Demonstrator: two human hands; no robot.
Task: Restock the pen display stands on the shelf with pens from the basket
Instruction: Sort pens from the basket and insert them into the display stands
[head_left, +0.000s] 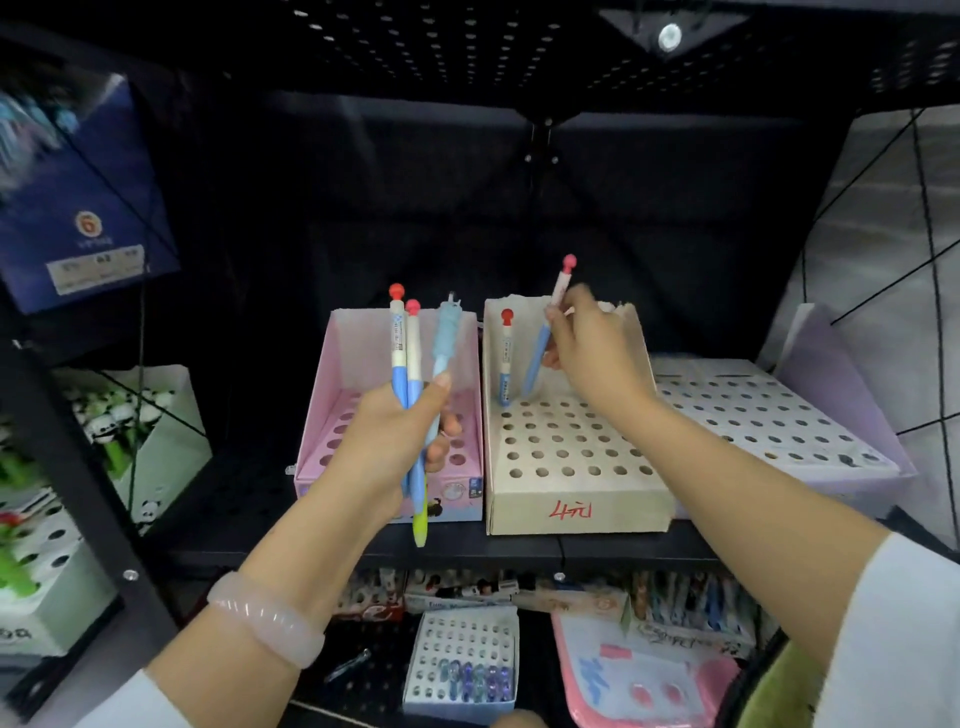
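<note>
My left hand (397, 441) grips a bunch of three pens (410, 353) upright in front of the pink display stand (358, 338), which has rows of holes. My right hand (592, 345) pinches one blue pen with a red ball top (545, 338), its tip low over the back row of the beige cardboard stand (571, 493). One pen of the same kind (506, 358) stands in a hole at that stand's back left. No basket is in view.
A pale lilac stand (779, 410) with holes sits right of the beige one on the black shelf (519, 545). A green-white panda pen stand (150, 415) is at the left. Below, a small white stand (462, 660) and a pink pack (639, 670) lie.
</note>
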